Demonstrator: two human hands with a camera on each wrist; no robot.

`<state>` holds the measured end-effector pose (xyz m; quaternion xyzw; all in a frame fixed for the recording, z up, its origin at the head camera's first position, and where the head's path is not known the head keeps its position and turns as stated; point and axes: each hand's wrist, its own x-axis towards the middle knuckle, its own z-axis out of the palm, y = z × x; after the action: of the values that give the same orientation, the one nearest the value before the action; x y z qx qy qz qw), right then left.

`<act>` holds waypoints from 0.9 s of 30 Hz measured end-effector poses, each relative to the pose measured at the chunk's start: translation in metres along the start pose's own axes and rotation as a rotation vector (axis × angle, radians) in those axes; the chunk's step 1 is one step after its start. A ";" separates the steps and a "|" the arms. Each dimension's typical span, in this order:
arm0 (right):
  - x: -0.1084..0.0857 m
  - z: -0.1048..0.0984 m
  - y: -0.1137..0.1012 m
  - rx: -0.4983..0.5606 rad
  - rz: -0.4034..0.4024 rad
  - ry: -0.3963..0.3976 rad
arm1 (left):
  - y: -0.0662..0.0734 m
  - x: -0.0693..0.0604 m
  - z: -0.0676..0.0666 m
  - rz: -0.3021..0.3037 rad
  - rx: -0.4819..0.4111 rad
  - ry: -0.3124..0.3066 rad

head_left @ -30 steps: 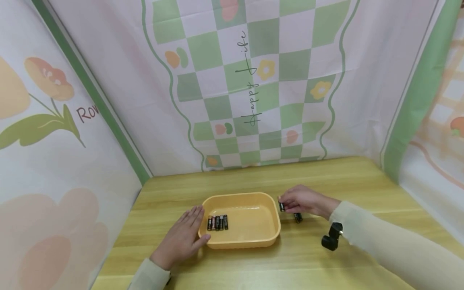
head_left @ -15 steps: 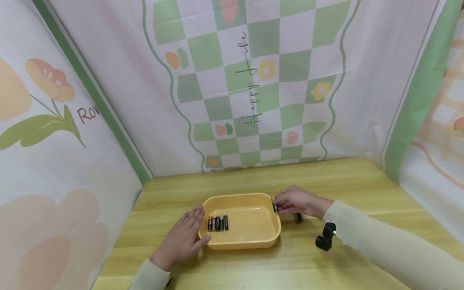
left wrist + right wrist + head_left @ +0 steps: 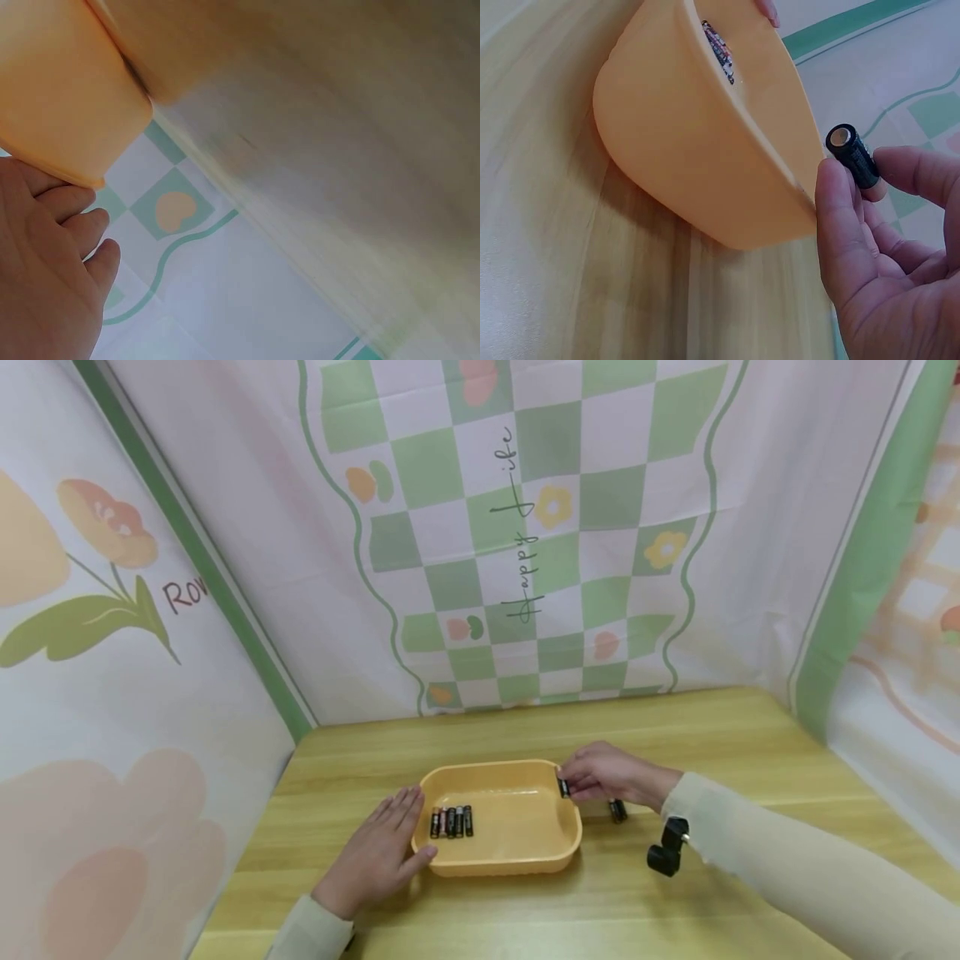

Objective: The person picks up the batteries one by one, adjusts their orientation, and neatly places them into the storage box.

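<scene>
My right hand (image 3: 609, 775) pinches a small black battery (image 3: 563, 787) between thumb and fingers at the right rim of a yellow plastic tray (image 3: 517, 867). The right wrist view shows that battery (image 3: 853, 157) with one flat end turned to the camera. Inside the tray, at its left end, several batteries (image 3: 451, 822) lie side by side in a row. My left hand (image 3: 378, 852) rests with straight fingers against the tray's left rim. In the left wrist view its fingertips touch the rim of the tray (image 3: 67, 90).
More black batteries (image 3: 617, 811) lie on the wooden table (image 3: 675, 893) to the right of the tray, partly beneath my right hand. A patterned cloth (image 3: 517, 568) hangs behind the table, with further cloth walls at both sides.
My right hand has carried the battery leftward, from the table beside the tray to just over its right rim. The left hand and the row of batteries have stayed put.
</scene>
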<state>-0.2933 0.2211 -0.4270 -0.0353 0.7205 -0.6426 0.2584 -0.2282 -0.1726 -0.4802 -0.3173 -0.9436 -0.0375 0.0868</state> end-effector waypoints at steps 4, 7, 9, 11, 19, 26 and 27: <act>0.001 0.002 -0.004 -0.002 -0.012 -0.008 | -0.001 0.001 0.001 0.001 0.005 0.001; 0.002 0.004 -0.007 -0.015 -0.021 -0.018 | -0.001 0.001 0.002 0.005 0.008 0.004; 0.002 0.006 -0.010 -0.026 -0.032 -0.029 | -0.002 0.001 0.002 0.006 0.005 0.005; 0.002 0.007 -0.012 -0.037 -0.043 -0.039 | -0.002 0.001 0.002 0.006 0.005 0.004; 0.005 0.015 -0.017 -0.056 -0.050 -0.065 | -0.002 0.001 0.003 0.002 0.009 -0.007; 0.010 0.026 -0.016 -0.040 -0.055 -0.075 | -0.002 0.000 0.002 -0.004 0.002 -0.012; 0.010 0.028 -0.016 -0.037 -0.056 -0.079 | -0.002 0.000 0.002 -0.005 0.002 -0.015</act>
<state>-0.2949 0.1893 -0.4163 -0.0854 0.7204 -0.6341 0.2678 -0.2297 -0.1736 -0.4823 -0.3151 -0.9451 -0.0344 0.0798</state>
